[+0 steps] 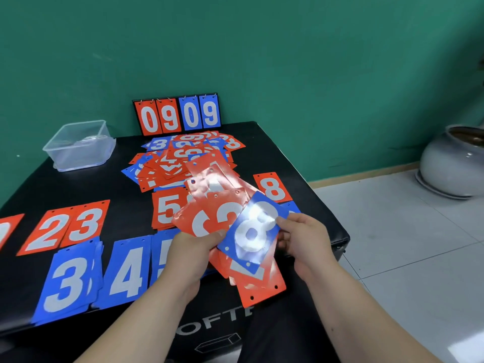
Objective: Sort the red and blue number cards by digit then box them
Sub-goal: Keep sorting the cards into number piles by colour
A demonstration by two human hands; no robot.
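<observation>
Your left hand [188,255] grips a splayed fan of red cards [207,216] above the black table [128,195], its fingers [216,235] curled round the fan's near end with the thumb pressed on top. Your right hand [309,239] pinches a blue 8 card [251,231] by its right edge, thumb and fingertips closed narrowly on it. The card lies tilted across the top of the fan, and glare washes over its digit.

Just beyond your right fingers, a red 8 card [273,188] lies flat on the table. Beyond your left fingers sits a red 5 card [167,208], partly covered by the fan. To the left of your left fingers runs a near row: a blue 5 card [161,255], a blue 4 card [125,271] and a blue 3 stack [68,279]. Past that row, a red 2 card [52,231] and a red 3 card [86,224] lie side by side.

Well beyond both hands spreads an unsorted heap of cards [180,158], red and blue mixed. Behind it, a flip scoreboard [178,115] stands against the green wall, reading 09 in red and 09 in blue. A clear plastic box [78,145] rests far to the left of the heap. A grey ceramic pot [453,161] stands on the tiled floor, well to the right of your right fingers.
</observation>
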